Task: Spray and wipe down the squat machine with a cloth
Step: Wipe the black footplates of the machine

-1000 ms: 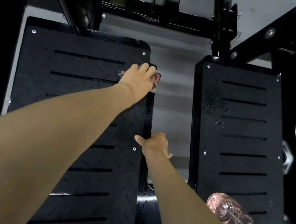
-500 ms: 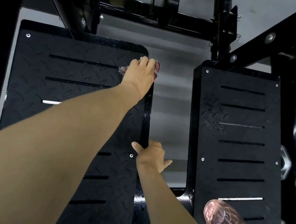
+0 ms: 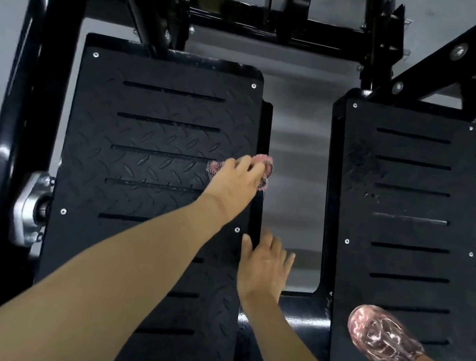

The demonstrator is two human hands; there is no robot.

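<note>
Left hand [image 3: 235, 183] fingers curl together over crumpled pink cloth [image 3: 266, 170], pressing it on black diamond-tread left footplate [image 3: 151, 138] by its right edge. Right hand [image 3: 265, 264] fingers loosely apart, thumb touching same edge. Clear pinkish spray bottle [image 3: 382, 340] lies on right footplate [image 3: 405, 232].

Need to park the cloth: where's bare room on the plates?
Right foot plate is bare beyond the spray bottle. Left foot plate is free left of the left hand and cloth. Crowded: its right edge, right hand included.

On left footplate [image 3: 143, 152], cloth [image 3: 266, 170] at right edge, on right footplate [image 3: 405, 232], spray bottle [image 3: 382, 341] at near end
</note>
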